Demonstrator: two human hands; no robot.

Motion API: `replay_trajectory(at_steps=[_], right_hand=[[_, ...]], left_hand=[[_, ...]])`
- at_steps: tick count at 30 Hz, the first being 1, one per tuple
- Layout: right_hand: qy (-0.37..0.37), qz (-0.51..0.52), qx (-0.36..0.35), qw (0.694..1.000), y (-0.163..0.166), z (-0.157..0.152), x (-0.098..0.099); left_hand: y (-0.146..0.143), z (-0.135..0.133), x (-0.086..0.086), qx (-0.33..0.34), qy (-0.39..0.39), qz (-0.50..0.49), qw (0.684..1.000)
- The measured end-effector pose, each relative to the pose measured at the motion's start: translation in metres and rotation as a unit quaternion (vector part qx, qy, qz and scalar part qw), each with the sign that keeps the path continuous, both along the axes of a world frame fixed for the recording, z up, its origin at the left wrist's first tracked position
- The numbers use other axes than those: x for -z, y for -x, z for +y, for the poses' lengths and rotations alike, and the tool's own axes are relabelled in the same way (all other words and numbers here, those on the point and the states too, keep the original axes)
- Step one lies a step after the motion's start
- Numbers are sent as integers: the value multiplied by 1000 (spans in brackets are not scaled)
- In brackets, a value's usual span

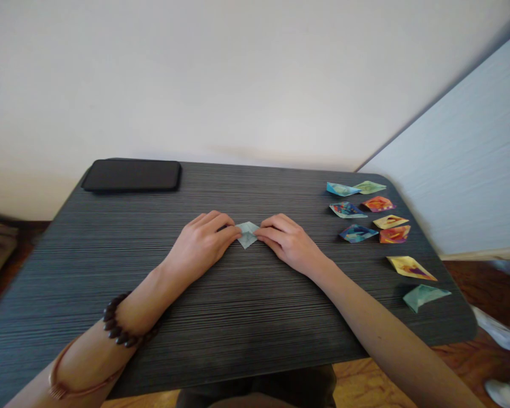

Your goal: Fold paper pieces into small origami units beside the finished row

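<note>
A small pale teal folded paper (247,233) lies on the dark striped table (238,317) near its middle. My left hand (202,242) presses on the paper's left corner with its fingers together. My right hand (287,241) presses on the right corner the same way. Both hands rest on the tabletop with the paper pinned between their fingertips. A dark bead bracelet and a thin band circle my left wrist.
A black phone (131,175) lies at the table's back left. Several coloured folded paper pieces (368,218) lie along the right side, with a yellow one (410,267) and a teal one (424,295) nearer the front. A white panel (463,170) stands to the right.
</note>
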State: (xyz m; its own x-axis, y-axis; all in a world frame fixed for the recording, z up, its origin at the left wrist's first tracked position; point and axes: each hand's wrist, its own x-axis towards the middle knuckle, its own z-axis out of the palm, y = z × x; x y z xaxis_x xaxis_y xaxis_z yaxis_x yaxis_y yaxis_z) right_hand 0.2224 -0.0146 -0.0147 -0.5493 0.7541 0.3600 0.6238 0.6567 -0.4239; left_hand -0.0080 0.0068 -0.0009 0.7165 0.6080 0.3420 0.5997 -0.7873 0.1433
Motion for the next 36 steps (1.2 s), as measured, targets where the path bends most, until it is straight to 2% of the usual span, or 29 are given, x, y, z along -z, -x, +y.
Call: replay_trajectory(at_steps=[4,9,15,25,36], right_hand=[[23,23,23,999,2,0,0],[50,41,107,992,6,-2,1],[77,57,79,992,5,-2,-1],[56,11,154,986,16,-6,-1],[27,-13,160,987,22,-10,-2]], left_hand=[[0,-1,1,-19,18,-18,999],[0,1,7,-45,45,-48,997],[-2,0,7,-48,54,-68,995],[-5,0,5,-71,88,-41,993],[-14,-6,5,-89,-9,63,994]])
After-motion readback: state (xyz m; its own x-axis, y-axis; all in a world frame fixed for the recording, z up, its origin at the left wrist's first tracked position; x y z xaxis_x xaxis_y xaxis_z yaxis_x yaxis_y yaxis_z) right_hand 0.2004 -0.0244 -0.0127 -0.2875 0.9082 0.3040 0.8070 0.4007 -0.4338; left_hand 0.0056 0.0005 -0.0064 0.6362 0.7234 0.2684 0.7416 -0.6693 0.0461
